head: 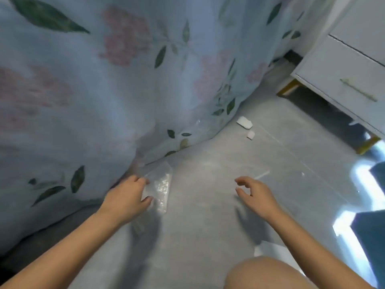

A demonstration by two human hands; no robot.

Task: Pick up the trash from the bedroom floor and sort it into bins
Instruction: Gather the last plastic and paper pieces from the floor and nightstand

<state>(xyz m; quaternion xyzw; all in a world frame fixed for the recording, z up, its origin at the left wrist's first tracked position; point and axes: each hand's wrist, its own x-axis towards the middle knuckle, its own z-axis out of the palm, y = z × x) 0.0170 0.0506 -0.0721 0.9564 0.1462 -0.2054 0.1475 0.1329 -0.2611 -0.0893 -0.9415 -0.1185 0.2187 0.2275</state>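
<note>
A bedroom floor (208,205) mid-cleanup: I see the left hand (127,197) pinching the near edge of a clear plastic bag (160,184), thumb and fingers curled onto the film, while the right hand (254,192) hovers to the right of the bag, fingers spread and loosely bent, holding nothing; the bag lies flat on the grey tile, its far corner tucked just beside the hem of the floral bedspread (125,80).

Risks as I judge them: the film is thin and slick, so a one-edge pinch could slip or let the bag sag and drag; its far corner sits so close to the hem that a lift may snag the cloth; the picture is blurred, so I cannot tell how firmly the fingers bite.

Beyond the bag, further along the hem, lie two white foam scraps (244,123), the small one just beside the large; a thin pale strip (263,175) lies right of the bag, past the right hand; all could be missed.

Room to move: open tile stretches right of the bag toward a white drawer unit (343,76) on yellow legs; the bedspread walls off the bag's left side; a bare knee (260,274) crowds the near floor; no bins are in view.
</note>
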